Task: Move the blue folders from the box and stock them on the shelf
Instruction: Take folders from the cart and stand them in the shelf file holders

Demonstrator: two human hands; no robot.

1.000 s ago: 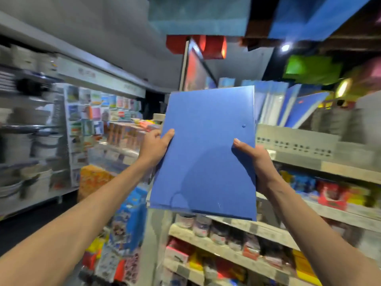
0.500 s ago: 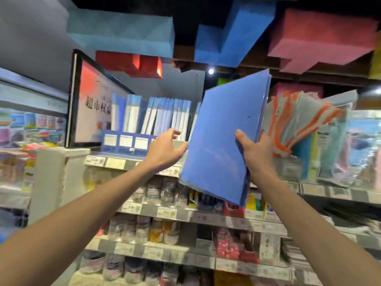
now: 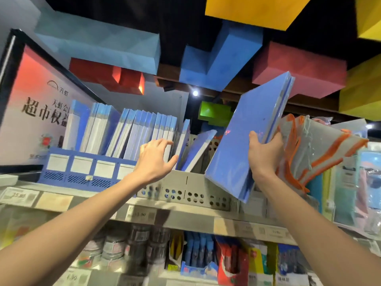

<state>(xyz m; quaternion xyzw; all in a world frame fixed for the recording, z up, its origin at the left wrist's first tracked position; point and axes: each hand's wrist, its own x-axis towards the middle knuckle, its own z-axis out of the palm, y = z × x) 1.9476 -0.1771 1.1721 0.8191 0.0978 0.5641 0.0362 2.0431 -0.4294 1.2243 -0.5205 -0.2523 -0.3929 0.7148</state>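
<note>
Shop shelf (image 3: 185, 212) under coloured ceiling blocks (image 3: 216, 58). On it, a row of blue folders (image 3: 127, 133) stands in a blue rack (image 3: 82, 171) and a grey rack (image 3: 195, 189); the last two lean right. The right hand (image 3: 263, 155) grips a stack of blue folders (image 3: 245, 141) at its right edge, thumb on the front. The stack is tilted over the grey rack's right end, beside orange-trimmed pouches (image 3: 315, 149). The left hand (image 3: 154, 162) is open, fingers spread, in front of the row; contact is unclear.
</note>
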